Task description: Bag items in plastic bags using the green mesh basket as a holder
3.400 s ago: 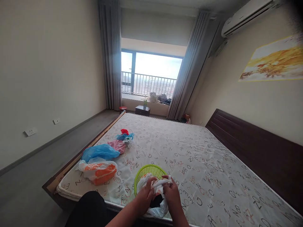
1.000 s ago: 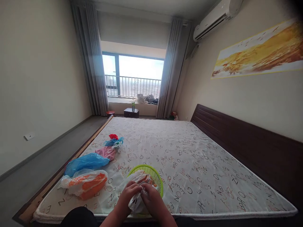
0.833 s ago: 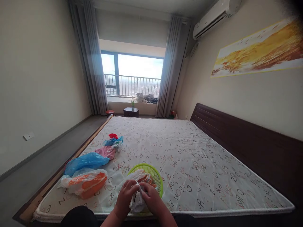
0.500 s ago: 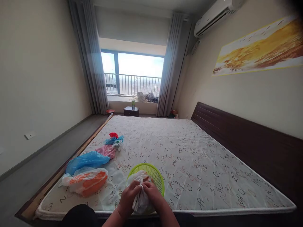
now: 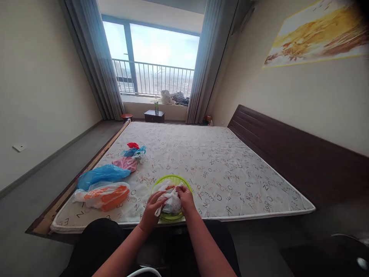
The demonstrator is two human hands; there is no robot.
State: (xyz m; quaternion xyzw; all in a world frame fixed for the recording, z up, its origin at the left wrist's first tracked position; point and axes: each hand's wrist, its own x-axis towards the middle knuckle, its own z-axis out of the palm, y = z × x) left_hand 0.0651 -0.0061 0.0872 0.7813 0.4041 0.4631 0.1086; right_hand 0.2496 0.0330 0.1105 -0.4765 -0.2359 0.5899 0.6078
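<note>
A white plastic bag [image 5: 172, 203] is bunched between my two hands, over a lime-green plastic basket [image 5: 173, 177] on the front edge of the mattress. My left hand [image 5: 155, 203] pinches the bag on its left side, where a loose strap of plastic hangs down by the fingers. On the other side, my right hand [image 5: 184, 196] has its fingertips closed on the bag's gathered top. More pale plastic, with a little orange showing, lies in the basket behind my fingers. The bag and my hands hide most of the basket's inside.
Left of the basket lie a white-and-orange plastic bag [image 5: 105, 195], a blue bag [image 5: 103, 176], a pink bag [image 5: 126, 163] and a small red bag [image 5: 133, 145]. The mattress [image 5: 230, 169] reaches to a dark headboard [image 5: 276, 142]. A nightstand [image 5: 154, 116] stands beyond.
My hands have moved apart from one pinched spot to opposite sides of the white bag. The camera has tipped down, so everything sits higher in view and my knees show.
</note>
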